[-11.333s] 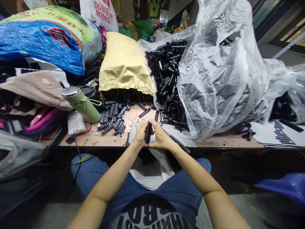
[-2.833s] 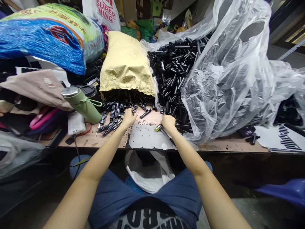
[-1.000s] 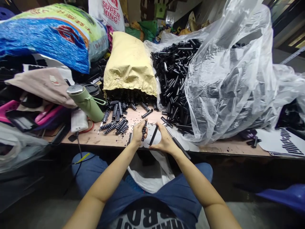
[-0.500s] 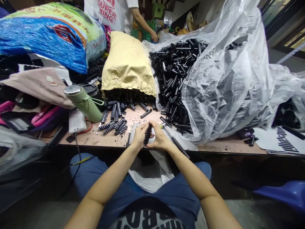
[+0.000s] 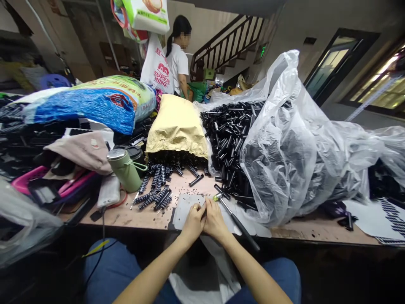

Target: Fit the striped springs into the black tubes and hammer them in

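My left hand (image 5: 193,220) and my right hand (image 5: 215,218) meet over the grey sheet (image 5: 183,207) near the table's front edge. Their fingers close on a dark piece that barely shows between them; half a second ago it appeared as a black cylinder with a bumpy side. A hammer (image 5: 238,223) with a yellow-green head lies just right of my right hand. Left of the hands rest several black-and-white studded rods with thin metal tips (image 5: 155,198). A single plain black tube (image 5: 196,180) lies beyond my fingers, among scattered tiny black bits.
A yellow sack (image 5: 177,122) spills studded rods. Beside it, a clear plastic bag (image 5: 281,164) holds a heap of black tubes (image 5: 228,135). At left are a green bottle (image 5: 125,171), a white power bank (image 5: 109,192) with a cable and a pink basket (image 5: 28,179). A person (image 5: 179,59) stands behind.
My view has tilted up, bringing in the staircase and the person's upper body. My hands have come closer together, with fingers now covering most of the black cylinder.
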Available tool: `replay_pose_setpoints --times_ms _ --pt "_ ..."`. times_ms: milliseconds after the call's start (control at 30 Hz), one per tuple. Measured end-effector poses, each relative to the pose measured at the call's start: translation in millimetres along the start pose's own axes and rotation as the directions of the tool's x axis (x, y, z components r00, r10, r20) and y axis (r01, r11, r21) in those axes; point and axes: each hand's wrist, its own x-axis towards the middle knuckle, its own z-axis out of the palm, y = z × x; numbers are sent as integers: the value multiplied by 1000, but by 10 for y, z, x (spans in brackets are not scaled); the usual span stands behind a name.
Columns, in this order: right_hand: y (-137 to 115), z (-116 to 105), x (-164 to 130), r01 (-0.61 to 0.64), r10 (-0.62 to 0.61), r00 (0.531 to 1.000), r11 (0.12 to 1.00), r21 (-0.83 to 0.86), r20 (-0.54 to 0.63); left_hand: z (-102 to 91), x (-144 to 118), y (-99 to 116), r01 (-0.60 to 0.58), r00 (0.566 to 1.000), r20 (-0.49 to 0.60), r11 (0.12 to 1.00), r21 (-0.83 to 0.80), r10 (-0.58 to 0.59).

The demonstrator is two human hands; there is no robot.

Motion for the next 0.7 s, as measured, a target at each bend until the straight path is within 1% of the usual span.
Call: replay_pose_setpoints --times_ms 67,100,133,167,200,233,267,300,333,400,467,500,567,633,700 --pt "68 -61 -81 29 -28 1000 996 -80 13 18 -11 -24 -83 994 85 975 206 67" --pt "125 -114 -138 10 -12 1000 991 -134 -13 7 -2 -41 -127 986 138 952 278 92" --pt "197 -179 -203 -52 40 997 978 -202 -64 -16 13 -63 -182 973 196 927 328 122" --pt "280 -251 -274 -150 119 985 949 -276 -126 -48 28 -89 -242 956 250 901 360 157" --pt "366 -326 -344 -263 211 960 901 -345 -182 -86 41 -116 -302 935 296 875 378 195" --pt "447 -400 -411 -359 295 931 842 -402 -214 -125 49 -144 -347 919 322 850 397 225" --pt "513 -470 -469 -410 352 912 799 -440 -211 -163 51 -168 -379 910 333 824 421 248" --pt "558 -533 -518 -424 383 905 786 -450 -184 -197 48 -188 -386 911 323 801 457 255" --pt "577 -588 -557 -427 401 903 799 -424 -155 -226 42 -201 -394 911 317 782 483 264" --pt "535 -670 -618 -429 415 903 860 -278 -111 -269 28 -209 -402 911 308 758 513 275" --pt "411 -706 -683 -415 403 909 903 -115 -109 -298 18 -201 -404 910 309 757 514 275" --pt "336 -702 -724 -407 396 910 911 -74 -122 -308 13 -194 -395 913 308 762 513 266" --pt "193 -657 -817 -407 395 911 907 -106 -121 -310 1 -174 -365 924 305 778 512 232" --pt "83 -604 -898 -425 427 903 882 -203 -38 -277 -26 -137 -328 934 299 793 513 193" --pt "-7 -604 -940 -436 457 889 863 -257 28 -199 -72 -79 -306 940 293 804 509 173"
